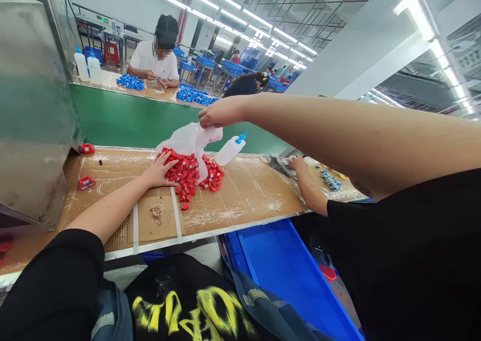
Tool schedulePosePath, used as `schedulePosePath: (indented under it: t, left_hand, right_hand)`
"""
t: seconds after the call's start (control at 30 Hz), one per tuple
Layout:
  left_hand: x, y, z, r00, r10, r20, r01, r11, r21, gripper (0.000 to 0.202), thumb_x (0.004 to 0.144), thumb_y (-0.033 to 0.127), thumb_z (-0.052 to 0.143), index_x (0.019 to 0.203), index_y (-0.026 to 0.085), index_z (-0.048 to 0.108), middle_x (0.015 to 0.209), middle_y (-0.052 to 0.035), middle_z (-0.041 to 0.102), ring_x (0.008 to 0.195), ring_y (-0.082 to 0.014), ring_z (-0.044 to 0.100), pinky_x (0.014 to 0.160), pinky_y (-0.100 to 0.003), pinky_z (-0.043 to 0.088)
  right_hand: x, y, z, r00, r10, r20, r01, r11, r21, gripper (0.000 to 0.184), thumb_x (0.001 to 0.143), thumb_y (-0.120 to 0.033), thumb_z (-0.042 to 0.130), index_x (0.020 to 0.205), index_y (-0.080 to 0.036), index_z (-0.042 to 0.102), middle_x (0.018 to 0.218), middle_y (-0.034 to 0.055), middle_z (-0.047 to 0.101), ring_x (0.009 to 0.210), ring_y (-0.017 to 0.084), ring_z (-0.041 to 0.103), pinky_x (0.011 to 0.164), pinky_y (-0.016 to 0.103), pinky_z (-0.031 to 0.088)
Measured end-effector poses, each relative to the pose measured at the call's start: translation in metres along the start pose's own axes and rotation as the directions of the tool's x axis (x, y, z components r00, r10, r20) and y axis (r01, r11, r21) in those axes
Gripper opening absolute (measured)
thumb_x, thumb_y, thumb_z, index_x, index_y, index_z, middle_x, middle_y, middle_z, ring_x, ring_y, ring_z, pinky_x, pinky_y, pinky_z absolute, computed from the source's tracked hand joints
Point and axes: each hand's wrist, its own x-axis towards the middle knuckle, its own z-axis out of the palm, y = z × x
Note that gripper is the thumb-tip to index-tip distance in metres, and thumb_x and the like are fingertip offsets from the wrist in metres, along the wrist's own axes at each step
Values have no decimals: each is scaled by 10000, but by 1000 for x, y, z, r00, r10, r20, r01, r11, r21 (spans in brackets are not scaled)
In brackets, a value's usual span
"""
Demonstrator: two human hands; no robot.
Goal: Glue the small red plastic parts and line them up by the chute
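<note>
Right hand (214,112) holds up a white bag (186,139); left hand (157,171) guards the red parts (184,175).
The right is closed on the bag's top; the left spreads open against the heap, seemingly to stop pieces sliding. The heap sits on the worktop (244,195), partly hidden by the bag. A bottle (227,153) crowds its right side; a cardboard sheet (156,229) lies nearer the body, a blue tray (278,256) below, a co-worker's hand (297,163) further right.

Free worktop (253,193); red pile (187,173) leftward
</note>
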Motion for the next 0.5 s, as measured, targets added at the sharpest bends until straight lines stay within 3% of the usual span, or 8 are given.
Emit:
schedulePosePath:
  t: [0.13, 0.2, 0.3, 0.37, 0.43, 0.5]
  left_hand:
    - [-2, -2, -2, 999, 16, -27, -18, 997, -74, 1126, 688, 804, 770, 1616, 290, 395, 1746, -145, 164, 1607, -423, 143, 1311, -578, 106]
    - [4, 2, -9, 993, -4, -116, -15, 987, -163, 1172, 694, 783, 782, 1641, 264, 326, 1732, -160, 206, 1607, -393, 174, 1316, -546, 131]
    - [34, 17, -30, 952, -82, -296, -15, 950, -312, 1308, 675, 719, 836, 1676, 216, 161, 1742, -186, 149, 1613, -371, 165, 1308, -520, 185]
    - [65, 30, -44, 938, -87, -334, -52, 921, -386, 1391, 599, 624, 922, 1676, 205, 146, 1745, -186, 144, 1605, -382, 185, 1303, -506, 207]
    - [97, 40, -53, 954, -122, -273, -26, 875, -484, 1314, 510, 472, 990, 1617, 201, 337, 1666, -177, 368, 1529, -404, 359, 1260, -473, 311]
    - [120, 46, -56, 962, -197, -189, 60, 828, -557, 981, 501, 365, 990, 1392, 185, 621, 1380, -152, 668, 1332, -417, 579, 1150, -457, 441]
  right_hand:
    - [9, -18, 10, 999, -37, -17, 36, 999, -33, 144, 952, -194, 649, 1084, -180, 703, 1108, 65, 682, 924, 191, 640, 804, 308, 439]
    - [12, -26, 16, 999, -45, -29, 44, 998, -39, 167, 948, -165, 631, 1097, -167, 706, 1107, 81, 678, 891, 186, 631, 778, 302, 428]
    - [18, -33, 24, 997, -62, -39, 61, 997, -36, 179, 935, -143, 622, 1090, -164, 709, 1105, 84, 675, 849, 176, 620, 734, 293, 414]
    - [24, -36, 27, 995, -82, -51, 81, 996, -28, 181, 921, -137, 629, 1080, -172, 706, 1107, 76, 679, 836, 172, 617, 717, 288, 410]
    - [28, -38, 27, 991, -101, -83, 101, 995, -6, 208, 910, -120, 624, 1094, -180, 698, 1124, 74, 686, 864, 179, 625, 733, 290, 422]
    - [30, -40, 26, 987, -100, -127, 106, 994, 38, 247, 896, -94, 617, 1115, -184, 688, 1138, 79, 689, 917, 195, 638, 773, 300, 447]
